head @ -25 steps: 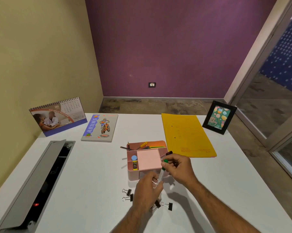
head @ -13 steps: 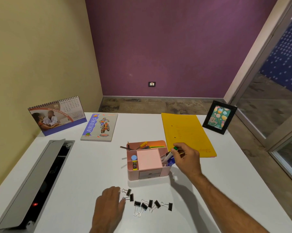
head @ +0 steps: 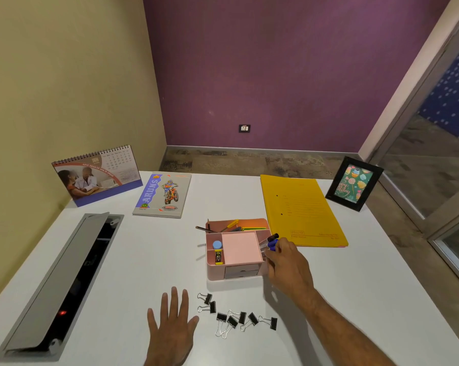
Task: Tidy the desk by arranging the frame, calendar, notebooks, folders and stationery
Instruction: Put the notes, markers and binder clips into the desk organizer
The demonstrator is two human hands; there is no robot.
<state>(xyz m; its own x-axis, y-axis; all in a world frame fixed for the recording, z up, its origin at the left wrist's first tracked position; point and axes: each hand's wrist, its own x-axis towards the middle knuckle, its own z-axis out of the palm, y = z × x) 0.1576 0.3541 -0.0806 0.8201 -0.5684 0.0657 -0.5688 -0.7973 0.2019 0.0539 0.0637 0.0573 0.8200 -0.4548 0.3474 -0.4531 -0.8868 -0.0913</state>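
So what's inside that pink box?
In the pink organizer: pink notepad, blue round item, yellow-black piece, pencils, pens. Drawer contents are hidden.

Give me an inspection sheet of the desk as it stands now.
Surface: white desk, open cable hatch at left.
Job's things: calendar, notebook, yellow folder, frame along the far edge; pink organizer mid-desk.
Clutter: binder clips loose near the front.
Hands: left hand flat, empty; right hand at the organizer's right compartment, holding pens.
Cables: nothing seen.
Surroundings: wall socket, glass door at right.
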